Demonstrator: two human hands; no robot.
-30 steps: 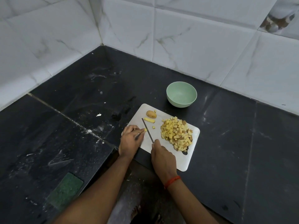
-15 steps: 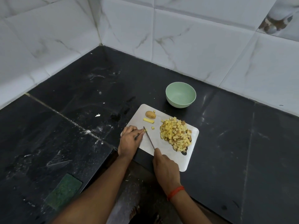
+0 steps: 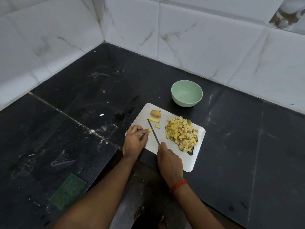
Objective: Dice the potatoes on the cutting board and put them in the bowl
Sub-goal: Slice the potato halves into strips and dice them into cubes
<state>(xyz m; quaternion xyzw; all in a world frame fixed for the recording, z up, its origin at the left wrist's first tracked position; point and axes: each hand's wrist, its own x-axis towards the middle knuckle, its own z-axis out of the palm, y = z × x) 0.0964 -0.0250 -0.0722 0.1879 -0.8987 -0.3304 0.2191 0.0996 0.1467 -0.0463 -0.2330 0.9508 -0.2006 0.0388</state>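
Two fresh cubes (image 3: 157, 126) have come to lie just right of the knife (image 3: 153, 132) gripped by the right hand (image 3: 168, 160), and the left hand (image 3: 134, 142) pinches a now shorter strip (image 3: 149, 129) at the blade, so dicing on the cutting board (image 3: 189, 162) nears its end, while beyond the hands wait a second strip (image 3: 154, 120), an end piece (image 3: 155, 113), the pile (image 3: 181, 133) and the bowl (image 3: 186, 93), with no potato in it yet and nothing before it.

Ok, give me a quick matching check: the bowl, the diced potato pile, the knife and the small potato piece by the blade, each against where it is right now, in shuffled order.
Things:
1. bowl
2. diced potato pile
3. knife
4. small potato piece

Places or states:
A. gripped by the right hand
B. empty, on the counter beyond the cutting board
C. held at the fingertips of the left hand
D. heaped on the right part of the cutting board

Pairs: 1-B, 2-D, 3-A, 4-C
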